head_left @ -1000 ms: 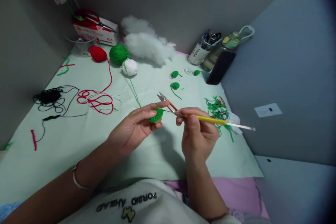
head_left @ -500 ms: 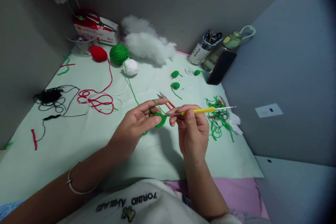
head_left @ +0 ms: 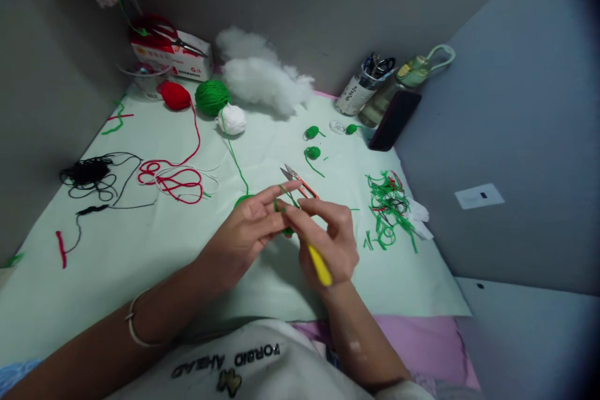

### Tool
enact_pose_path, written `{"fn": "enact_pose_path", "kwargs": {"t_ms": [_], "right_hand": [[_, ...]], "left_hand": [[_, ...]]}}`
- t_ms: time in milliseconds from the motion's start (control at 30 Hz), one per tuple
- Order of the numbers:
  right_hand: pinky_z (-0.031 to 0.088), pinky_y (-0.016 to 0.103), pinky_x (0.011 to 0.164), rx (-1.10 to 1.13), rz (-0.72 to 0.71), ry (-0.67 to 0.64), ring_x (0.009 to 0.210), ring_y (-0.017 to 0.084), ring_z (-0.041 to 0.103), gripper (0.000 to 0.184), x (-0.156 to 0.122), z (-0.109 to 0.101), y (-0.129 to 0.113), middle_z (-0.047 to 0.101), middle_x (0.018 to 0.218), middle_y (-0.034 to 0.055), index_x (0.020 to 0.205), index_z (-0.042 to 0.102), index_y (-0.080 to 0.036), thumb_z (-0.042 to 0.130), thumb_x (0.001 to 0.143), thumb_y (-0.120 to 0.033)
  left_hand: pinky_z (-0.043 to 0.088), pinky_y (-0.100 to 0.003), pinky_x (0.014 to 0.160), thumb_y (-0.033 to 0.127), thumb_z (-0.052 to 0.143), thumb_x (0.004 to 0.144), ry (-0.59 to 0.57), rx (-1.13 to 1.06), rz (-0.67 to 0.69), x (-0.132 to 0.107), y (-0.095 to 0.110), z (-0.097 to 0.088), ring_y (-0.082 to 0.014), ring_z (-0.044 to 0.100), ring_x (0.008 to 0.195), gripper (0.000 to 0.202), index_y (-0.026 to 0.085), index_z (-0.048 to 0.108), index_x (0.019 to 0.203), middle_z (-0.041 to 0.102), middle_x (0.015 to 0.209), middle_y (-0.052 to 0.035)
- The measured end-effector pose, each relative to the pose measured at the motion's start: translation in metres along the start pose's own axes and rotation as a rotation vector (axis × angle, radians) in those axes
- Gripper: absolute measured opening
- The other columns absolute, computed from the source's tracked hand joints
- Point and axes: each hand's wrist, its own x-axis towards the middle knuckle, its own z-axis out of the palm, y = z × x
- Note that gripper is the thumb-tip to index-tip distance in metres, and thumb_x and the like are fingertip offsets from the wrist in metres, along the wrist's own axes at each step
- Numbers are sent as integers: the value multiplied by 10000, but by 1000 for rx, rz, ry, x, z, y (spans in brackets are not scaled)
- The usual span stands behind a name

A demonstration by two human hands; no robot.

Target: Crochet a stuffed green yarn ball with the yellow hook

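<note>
My left hand (head_left: pixel 246 231) pinches a small green crocheted piece (head_left: pixel 287 231), mostly hidden between the fingers, with green yarn looped over the forefinger. That strand runs back to the green yarn ball (head_left: pixel 212 97). My right hand (head_left: pixel 328 240) meets the left hand at the piece and grips a yellow-handled crochet hook (head_left: pixel 319 265), whose handle points down toward me. The hook's tip is hidden by the fingers. Small thread snips (head_left: pixel 296 180) lie on the mat just beyond both hands.
A pale green mat (head_left: pixel 140 244) carries red yarn (head_left: pixel 174 95), a white ball (head_left: pixel 232 119), stuffing (head_left: pixel 265 78), black thread (head_left: pixel 87 172), small green pieces (head_left: pixel 312 152) and a scrap pile (head_left: pixel 389 206). A tool cup (head_left: pixel 360 90), bottle (head_left: pixel 403 84) and phone (head_left: pixel 394 119) stand back right. Grey walls close in.
My right hand has turned the hook: its handle, which pointed out to the right, now points down toward me. Both hands have closed in on the green piece.
</note>
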Motion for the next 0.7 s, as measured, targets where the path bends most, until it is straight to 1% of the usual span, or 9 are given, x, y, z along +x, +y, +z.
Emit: {"fn": "enact_pose_path", "kwargs": {"t_ms": [67, 133, 233, 333, 400, 467, 533, 600, 700], "right_hand": [[628, 352, 704, 207, 179, 79, 843, 184, 731, 232, 4, -1, 0, 775, 973, 51, 1119, 767, -272, 580, 1033, -163], [593, 315, 611, 452, 385, 143, 717, 154, 688, 219, 9, -1, 0, 758, 890, 29, 1053, 761, -266, 550, 1056, -210], [586, 304, 597, 622, 548, 98, 728, 156, 694, 187, 12, 0, 0, 772, 910, 40, 1002, 762, -247, 588, 1048, -295], [606, 327, 652, 542, 507, 54, 817, 180, 731, 172, 10, 2, 0, 797, 943, 46, 1035, 774, -253, 603, 1040, -272], [622, 349, 728, 398, 368, 26, 877, 183, 744, 187, 8, 2, -1, 802, 987, 45, 1082, 785, -264, 625, 1021, -191], [627, 370, 809, 231, 188, 1, 957, 193, 746, 252, 6, 0, -2, 798, 1075, 65, 1143, 792, -264, 660, 985, -119], [627, 369, 807, 164, 114, 12, 962, 197, 744, 287, 6, -2, -2, 795, 1092, 75, 1171, 792, -260, 668, 971, -95], [617, 342, 707, 265, 237, 86, 833, 178, 730, 243, 9, -4, -1, 793, 987, 55, 1125, 795, -262, 635, 998, -130], [562, 294, 572, 551, 513, 147, 661, 140, 663, 195, 13, -4, 0, 759, 869, 25, 1020, 797, -263, 605, 1035, -230]], "left_hand": [[499, -190, 726, 232, 877, 792, -11, -84, -71, 2, 3, -1, -82, 567, 742, 400, 190, 827, 1186, 686, 875, -11], [491, -173, 727, 212, 855, 818, -13, -115, -42, 3, 5, -2, -71, 566, 731, 351, 185, 834, 1167, 689, 857, -6], [495, -183, 785, 186, 837, 847, -61, -78, 7, 3, 5, -2, -85, 619, 787, 333, 222, 830, 1178, 732, 881, -13], [496, -211, 834, 185, 853, 839, -35, -1, 69, 2, 1, 0, -111, 655, 867, 368, 258, 820, 1198, 752, 934, -13], [495, -218, 848, 179, 868, 821, 6, 22, 99, 2, -1, 1, -116, 651, 883, 426, 272, 805, 1232, 734, 907, 2], [503, -232, 862, 187, 867, 814, 2, -14, 50, 4, -1, 1, -129, 650, 896, 432, 253, 804, 1236, 729, 903, -8], [517, -239, 838, 213, 851, 820, -16, -80, -40, 5, 0, 0, -130, 640, 872, 373, 209, 823, 1192, 740, 958, -37], [515, -220, 775, 222, 838, 818, -7, -131, -69, 7, 3, -1, -109, 607, 807, 296, 173, 847, 1109, 734, 983, -49], [493, -192, 734, 211, 831, 831, 4, -131, -9, 6, 4, -2, -80, 563, 732, 246, 194, 857, 1075, 693, 866, -8]]}}
